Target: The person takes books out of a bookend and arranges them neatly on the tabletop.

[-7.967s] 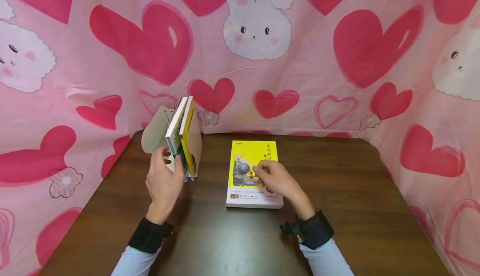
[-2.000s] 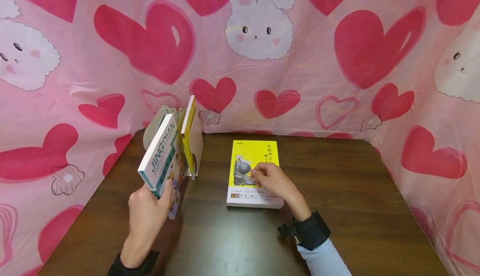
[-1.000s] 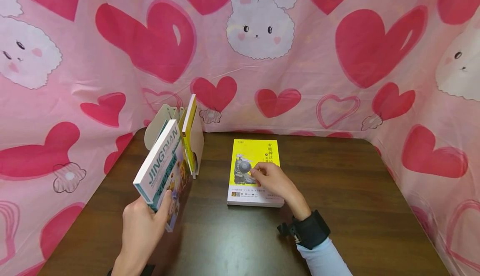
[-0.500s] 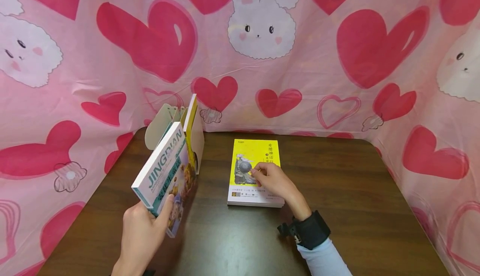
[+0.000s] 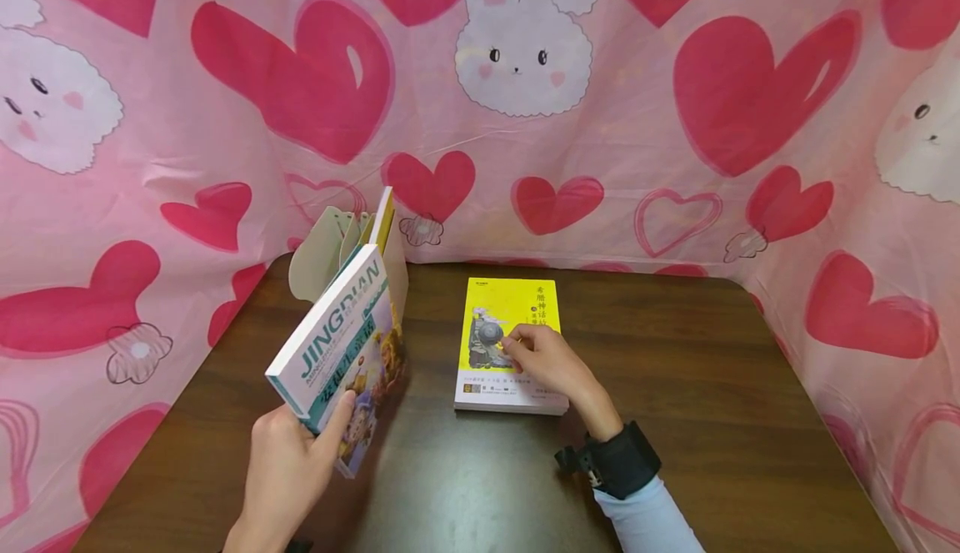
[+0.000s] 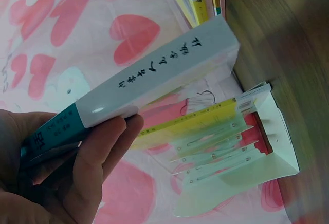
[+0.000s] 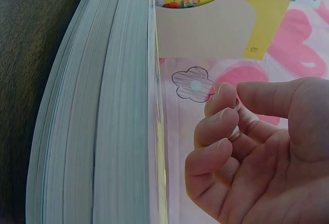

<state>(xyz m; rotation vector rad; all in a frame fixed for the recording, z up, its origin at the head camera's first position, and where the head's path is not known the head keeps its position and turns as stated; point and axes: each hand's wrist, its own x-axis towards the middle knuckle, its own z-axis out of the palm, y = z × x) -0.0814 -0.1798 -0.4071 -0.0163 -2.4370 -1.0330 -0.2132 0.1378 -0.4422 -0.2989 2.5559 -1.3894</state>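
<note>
In the head view my left hand (image 5: 288, 461) grips a white-and-teal paperback book (image 5: 337, 336) by its lower corner, thumb on the illustrated cover and fingers behind. The book is tilted, lettered "JINGDIAN", and its spine faces up in the left wrist view. Behind it stands a pale book rack (image 5: 313, 261) with dividers, partly hidden; a yellow book (image 6: 195, 118) is upright in it. My right hand (image 5: 551, 361) hovers over a yellow-and-white book (image 5: 480, 299) lying flat, fingers loosely curled and holding nothing. The right wrist view shows several page blocks (image 7: 92, 131) stacked beneath that cover.
A dark wooden table (image 5: 675, 386) bears everything. Pink heart-and-rabbit cloth (image 5: 637, 119) hangs along its back and sides. The rack stands near the left back corner, with the stack to its right.
Since the earliest frame, my left hand has drawn the white-and-teal book out of the rack toward me. Lately its cover has turned more toward the camera. My right hand stays over the stack.
</note>
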